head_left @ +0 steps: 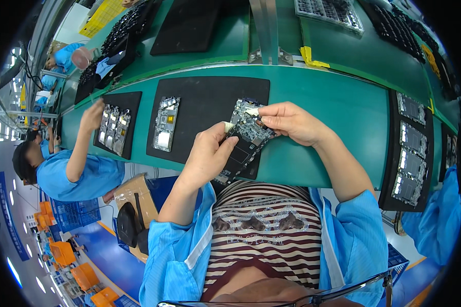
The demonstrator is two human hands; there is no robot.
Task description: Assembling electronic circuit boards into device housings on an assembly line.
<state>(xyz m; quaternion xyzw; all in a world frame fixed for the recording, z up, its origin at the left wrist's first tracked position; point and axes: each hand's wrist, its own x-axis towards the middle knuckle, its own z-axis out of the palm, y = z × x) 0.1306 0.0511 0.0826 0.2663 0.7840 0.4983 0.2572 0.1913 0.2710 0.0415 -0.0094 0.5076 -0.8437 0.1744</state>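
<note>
A populated circuit board (pixel 247 137) is held tilted above a black mat (pixel 205 92), just in front of my body. My left hand (pixel 208 155) grips its left edge, thumb lying over the face and fingers curled at the side. At the upper right end of the board, my right hand (pixel 293 123) has its thumb and fingers closed on the edge, next to the connectors. Pale covers show on some fingertips. Whether a small part sits between the right fingertips cannot be made out. Another board (pixel 166 124) lies flat on the mat, left of my hands.
Several boards lie on a black tray (pixel 389 153) at the right of the green bench (pixel 322 87). To the left, a co-worker's hand (pixel 92 115) is over boards on another black mat (pixel 132 110). A metal post (pixel 267 30) and raised green shelf stand behind.
</note>
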